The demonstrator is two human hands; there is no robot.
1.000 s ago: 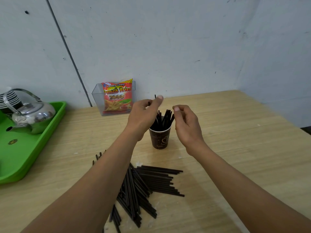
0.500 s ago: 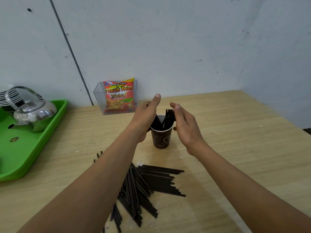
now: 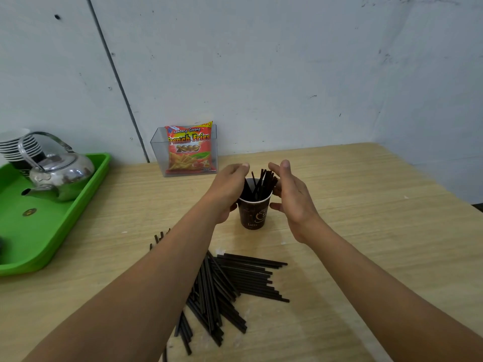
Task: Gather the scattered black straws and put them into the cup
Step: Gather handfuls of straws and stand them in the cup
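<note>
A dark brown paper cup stands upright in the middle of the wooden table, and several black straws lean to the right inside it. My left hand curves against the cup's left side, thumb above the rim, with no straw in it. To the right of the cup my right hand is open, its fingers apart and close to the tops of the standing straws. A pile of loose black straws lies fanned out on the table in front of the cup, partly hidden under my left forearm.
At the left edge sits a green tray holding a steel kettle and a stack of saucers. A clear box with a red French Fries bag stands against the wall behind the cup. Walls close off the back and right.
My left hand held a straw above the cup; it has come down to the cup's side without the straw. My right hand has opened and dropped beside the cup.
</note>
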